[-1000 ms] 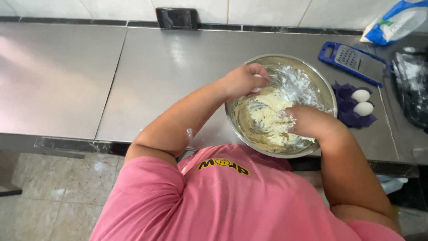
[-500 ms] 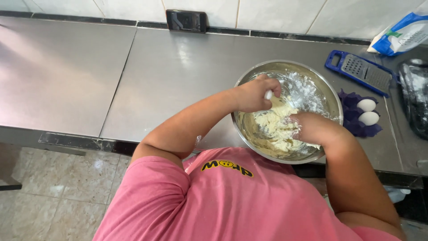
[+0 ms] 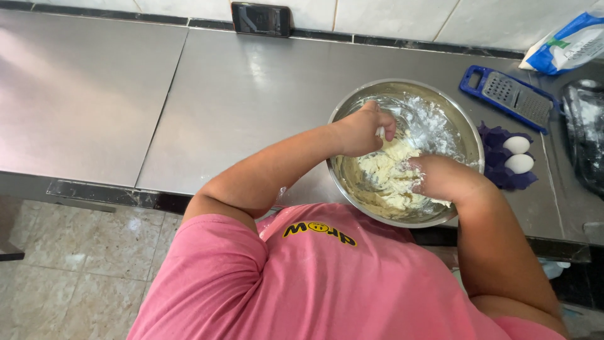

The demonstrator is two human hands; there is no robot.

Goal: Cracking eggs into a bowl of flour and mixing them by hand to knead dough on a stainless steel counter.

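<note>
Fingers on the left hand [image 3: 363,131] are curling in narrow, pinching a small white bit just above the dough [image 3: 391,173], so that hand is coming at it from the far-left side of the bowl. The right hand [image 3: 438,176] is sitting right on the dough's near-right edge, fingers pressing down into it; they're half buried, so I can't tell how wide they're spread. The pale yellow lump is lying in the bottom of the steel mixing bowl [image 3: 352,104], stretching roughly from the far side toward the near rim, between the two hands. The right hand is the closer one, already touching; the left is hovering just over the lump's far end. Both forearms are reaching forward over the near edge of the worktop [image 3: 251,94], elbows bent, the left one angling in from the left, the right wrist dropping down steeply.

The bowl itself is sitting at the near edge, right of centre, with flour dusting its far wall. Just beside it on the right, two white eggs [image 3: 518,154] are resting in a purple carton piece, and a blue grater [image 3: 509,94] is lying further back.
</note>
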